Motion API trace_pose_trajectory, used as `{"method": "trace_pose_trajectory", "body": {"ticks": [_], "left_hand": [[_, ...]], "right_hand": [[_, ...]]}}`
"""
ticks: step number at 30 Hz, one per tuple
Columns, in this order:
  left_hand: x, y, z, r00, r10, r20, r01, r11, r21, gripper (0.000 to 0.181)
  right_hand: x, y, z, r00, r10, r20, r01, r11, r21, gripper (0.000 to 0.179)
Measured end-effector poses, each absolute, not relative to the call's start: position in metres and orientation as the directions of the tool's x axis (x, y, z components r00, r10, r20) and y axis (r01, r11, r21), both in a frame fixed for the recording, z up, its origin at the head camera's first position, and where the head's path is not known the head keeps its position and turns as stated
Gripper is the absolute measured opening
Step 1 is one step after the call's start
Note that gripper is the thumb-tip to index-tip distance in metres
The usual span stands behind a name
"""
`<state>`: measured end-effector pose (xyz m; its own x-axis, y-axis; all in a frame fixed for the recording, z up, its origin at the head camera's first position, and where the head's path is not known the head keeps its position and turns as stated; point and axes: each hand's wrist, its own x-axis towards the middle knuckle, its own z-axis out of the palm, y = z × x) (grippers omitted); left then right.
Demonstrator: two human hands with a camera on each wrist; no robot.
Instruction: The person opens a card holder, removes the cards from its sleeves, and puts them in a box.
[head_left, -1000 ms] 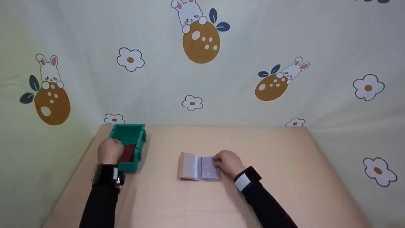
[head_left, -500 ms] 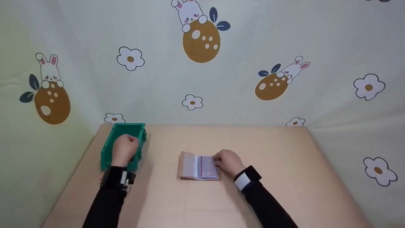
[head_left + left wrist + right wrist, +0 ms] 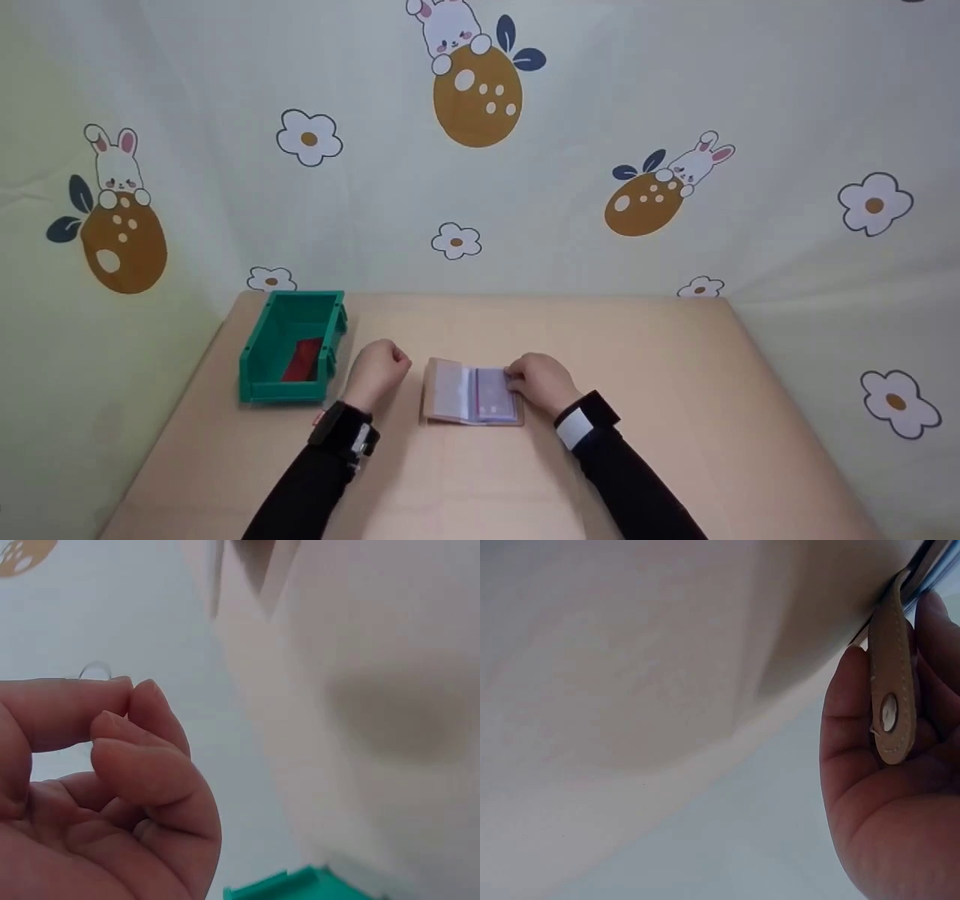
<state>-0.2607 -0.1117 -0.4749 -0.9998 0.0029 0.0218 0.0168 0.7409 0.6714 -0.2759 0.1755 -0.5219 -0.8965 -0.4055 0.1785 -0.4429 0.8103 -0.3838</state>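
An open card holder (image 3: 448, 390) with a tan cover and clear sleeves lies on the table; a card with a red edge line shows in its right-hand sleeves. My right hand (image 3: 546, 384) pinches the holder's right edge between thumb and fingers. In the right wrist view, its tan strap (image 3: 891, 667) with a metal snap hangs against the palm. Left of the holder, my left hand (image 3: 377, 371) hovers above the table, apart from it. Thumb tip and index tip meet in the left wrist view, the other fingers curl in, and nothing shows between them.
A green bin (image 3: 283, 392) stands at the table's left side. Inside it lies a flat, dark red piece (image 3: 302, 360). The tan table (image 3: 480, 480) meets a patterned cloth backdrop (image 3: 375, 187) at its back and sides.
My left hand has come out of the green bin and moved right, close to the card holder. The red piece in the bin shows again. My right hand keeps its place on the holder.
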Motion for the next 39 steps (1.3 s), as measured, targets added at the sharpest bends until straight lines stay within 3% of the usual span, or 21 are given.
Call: {"method": "trace_pose_trajectory", "body": {"ticks": [17,27,39], "left_hand": [[-0.255,-0.072,-0.506,-0.997,0.074,-0.013,0.049,0.775,0.63,0.013],[-0.256,-0.069,-0.515,-0.995,0.099,0.03,0.098,0.804,0.587,0.031],[-0.255,-0.066,-0.514,-0.995,0.084,0.049,0.097,0.827,0.554,0.025]], "right_hand": [[-0.275,0.175,-0.524,-0.899,-0.404,0.172,-0.438,0.807,-0.396,0.021],[-0.275,0.176,-0.522,-0.9,-0.402,0.166,-0.434,0.81,-0.395,0.021],[-0.279,0.175,-0.518,-0.905,-0.389,0.175,-0.426,0.811,-0.401,0.016]]}}
